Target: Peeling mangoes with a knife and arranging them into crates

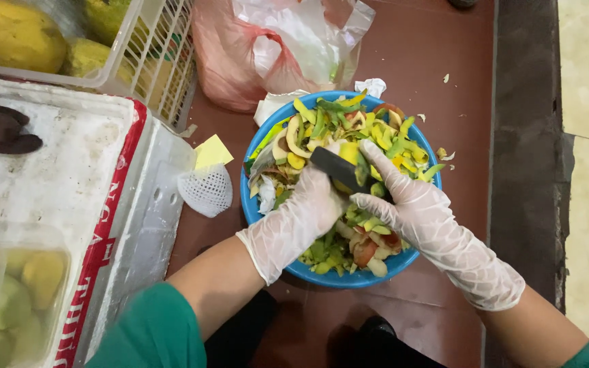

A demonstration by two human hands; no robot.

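Note:
Both my hands wear thin clear gloves and work over a blue bowl (256, 208) heaped with green and yellow fruit peels (322, 123). My left hand (305, 218) is closed around a yellow fruit (349, 155), mostly hidden by the fingers. My right hand (414, 208) grips a knife with a dark blade (335, 167), the blade lying across the fruit and pointing left.
A white foam box (56, 170) with a red-striped edge stands at left, bearing a clear tub of cut fruit (8, 293). A white crate of whole yellow-green fruit (15, 34) sits behind it. A pink plastic bag (253, 48) and a white foam net sleeve (207, 191) lie on the brown floor.

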